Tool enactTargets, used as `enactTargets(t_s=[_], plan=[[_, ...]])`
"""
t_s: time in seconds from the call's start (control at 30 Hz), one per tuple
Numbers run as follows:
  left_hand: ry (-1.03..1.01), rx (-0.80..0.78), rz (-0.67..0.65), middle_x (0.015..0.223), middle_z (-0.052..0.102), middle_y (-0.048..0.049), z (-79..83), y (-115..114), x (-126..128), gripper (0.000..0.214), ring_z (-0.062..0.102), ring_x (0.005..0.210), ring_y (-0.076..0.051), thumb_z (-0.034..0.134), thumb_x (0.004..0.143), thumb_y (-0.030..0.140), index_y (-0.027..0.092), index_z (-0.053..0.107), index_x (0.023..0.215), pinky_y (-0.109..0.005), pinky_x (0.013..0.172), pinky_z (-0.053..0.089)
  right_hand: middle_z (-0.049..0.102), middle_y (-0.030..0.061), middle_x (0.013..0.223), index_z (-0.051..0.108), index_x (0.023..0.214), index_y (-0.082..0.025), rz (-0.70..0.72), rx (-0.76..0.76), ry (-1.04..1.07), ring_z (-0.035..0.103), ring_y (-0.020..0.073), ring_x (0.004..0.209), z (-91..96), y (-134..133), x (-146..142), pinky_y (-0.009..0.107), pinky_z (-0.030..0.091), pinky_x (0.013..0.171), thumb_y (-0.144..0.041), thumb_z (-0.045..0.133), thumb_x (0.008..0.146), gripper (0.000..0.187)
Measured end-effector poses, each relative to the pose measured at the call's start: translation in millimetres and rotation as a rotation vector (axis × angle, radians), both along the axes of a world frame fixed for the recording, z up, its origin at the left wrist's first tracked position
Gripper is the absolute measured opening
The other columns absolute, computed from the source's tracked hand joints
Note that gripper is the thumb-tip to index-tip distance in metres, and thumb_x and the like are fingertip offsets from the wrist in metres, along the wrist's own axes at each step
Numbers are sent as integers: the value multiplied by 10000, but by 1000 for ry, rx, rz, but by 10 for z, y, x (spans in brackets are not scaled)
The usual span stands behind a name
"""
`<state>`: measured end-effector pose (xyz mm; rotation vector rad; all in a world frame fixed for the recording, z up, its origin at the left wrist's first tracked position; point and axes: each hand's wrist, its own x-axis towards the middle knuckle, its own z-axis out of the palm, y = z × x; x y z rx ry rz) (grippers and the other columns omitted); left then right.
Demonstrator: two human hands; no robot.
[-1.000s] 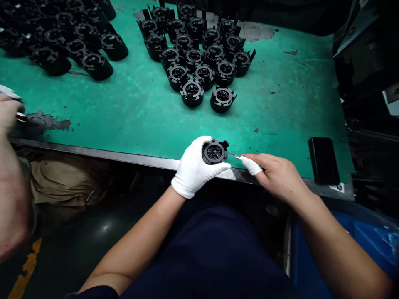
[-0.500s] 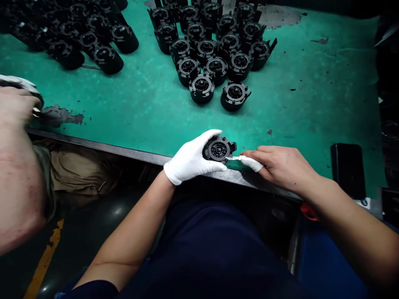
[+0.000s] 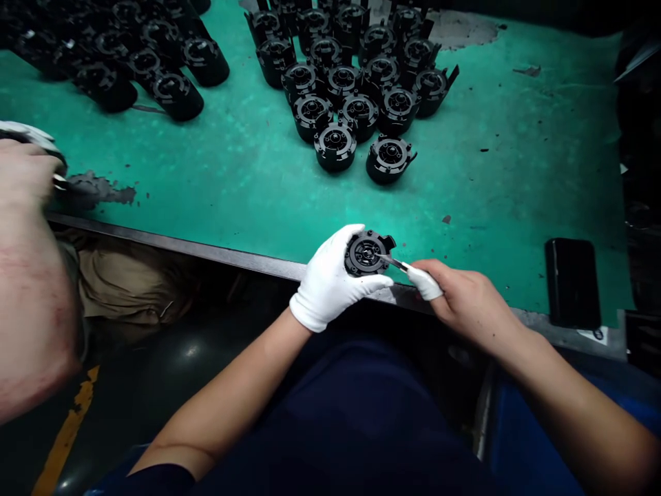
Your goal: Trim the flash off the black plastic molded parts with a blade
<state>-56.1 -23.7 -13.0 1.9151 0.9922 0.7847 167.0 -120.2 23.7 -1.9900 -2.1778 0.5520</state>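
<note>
My left hand [image 3: 333, 279], in a white glove, is wrapped round a round black plastic housing [image 3: 368, 253] near the table's front edge. Its ringed face with a hub in the middle is turned up towards me, and a tab sticks out on its right. My right hand [image 3: 462, 293] is bare apart from a white covering on the thumb. Pinched in it is a slim knife [image 3: 395, 262], its handle mostly hidden. The blade's tip lies over the right part of the housing's face; whether it touches cannot be made out.
Several similar black housings [image 3: 390, 158] stand upright on the green table [image 3: 516, 172], with another dark group [image 3: 178, 96] at the far left. A black rectangular object [image 3: 573, 282] lies at the right. At the left edge, a co-worker's arm [image 3: 31, 275] reaches over the table.
My left hand and the housing have shifted slightly right and down. The knife's blade now slants up across the face, where before it lay at the lower rim.
</note>
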Motion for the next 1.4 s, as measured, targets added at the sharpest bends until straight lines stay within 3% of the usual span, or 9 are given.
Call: enactTargets(t_s=[0.1,0.17,0.5,0.67,0.87,0.97,1.2,1.4], plan=[[-27,6,72,1349,592,-131,-56,-101,50,876,576,1278,-290,831,656,611,178,484,1335,-422,1129,454,706,61,1247,597,1311,-225,22,-51,68,693,252,1066,24,-99,-114,346,537,850,-147,463,913,426],[-12,1,86,1358,591,-132,-63,-122,60,890,573,1285,-298,829,649,620,183,485,1344,-428,1131,454,687,59,1295,596,1331,-213,28,-96,91,679,262,1113,47,-95,-169,372,543,897,-130,463,902,457],[25,-5,110,1399,578,-127,-73,-128,48,940,572,1293,-304,825,625,652,201,481,1375,-429,1129,461,712,50,1254,645,1297,-218,70,-197,218,693,252,1102,82,-13,-186,370,562,908,-154,470,915,424],[14,7,93,1383,588,-140,-81,-123,47,939,567,1298,-312,803,633,677,186,480,1366,-439,1133,455,688,64,1295,624,1321,-204,43,-104,121,680,257,1133,48,-50,-177,382,557,941,-141,476,908,443],[28,3,104,1393,581,-143,-72,-124,48,938,565,1300,-316,798,635,681,189,481,1368,-450,1131,455,699,47,1279,637,1299,-233,101,-124,154,690,245,1114,60,15,-185,373,576,907,-142,489,909,427],[27,16,106,1384,586,-136,-77,-132,57,940,566,1301,-305,802,632,679,182,480,1362,-433,1136,455,691,69,1292,620,1319,-203,61,-55,100,683,253,1123,46,14,-208,380,568,928,-131,491,895,449],[31,2,106,1370,597,-142,-71,-125,56,944,574,1289,-311,797,633,686,179,478,1363,-435,1127,461,691,116,1276,588,1353,-152,46,-59,-35,684,299,1109,31,-70,-290,429,579,896,-92,481,861,507],[45,11,90,1397,583,-143,-87,-130,42,938,560,1308,-309,795,645,680,182,479,1374,-441,1139,445,680,82,1307,619,1317,-193,170,-132,77,685,248,1125,60,40,-181,356,570,914,-82,482,858,492]])
